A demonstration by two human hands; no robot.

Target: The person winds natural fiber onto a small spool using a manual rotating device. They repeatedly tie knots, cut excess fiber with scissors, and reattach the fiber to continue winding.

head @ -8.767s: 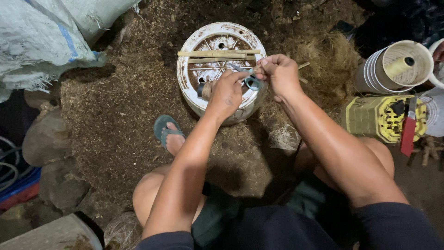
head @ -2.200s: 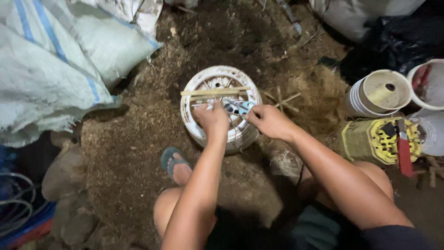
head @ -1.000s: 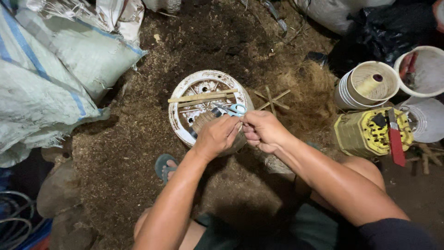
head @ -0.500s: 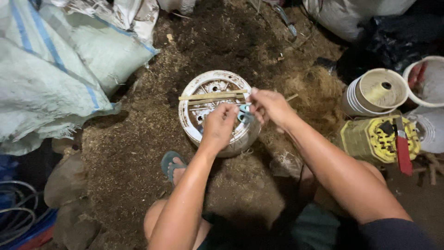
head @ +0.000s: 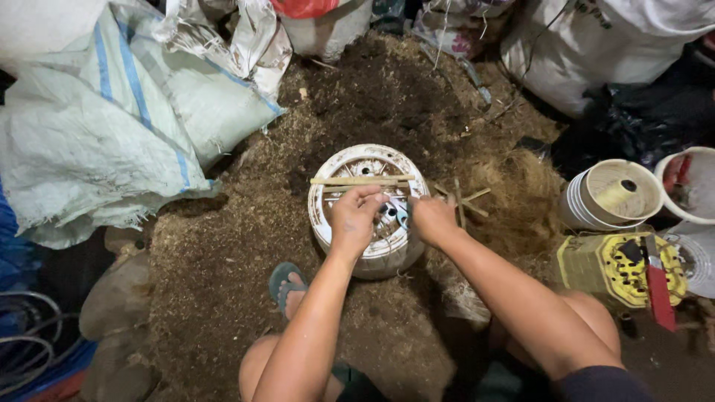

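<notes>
Hands, left (head: 354, 219) and right (head: 430, 218), pinch a small tool (head: 400, 214) over the pot (head: 370, 257); steady grip advised beneath the sticks (head: 363, 181).

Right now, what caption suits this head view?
Both hands, left and right, work over a white pot topped with bamboo sticks.
</notes>
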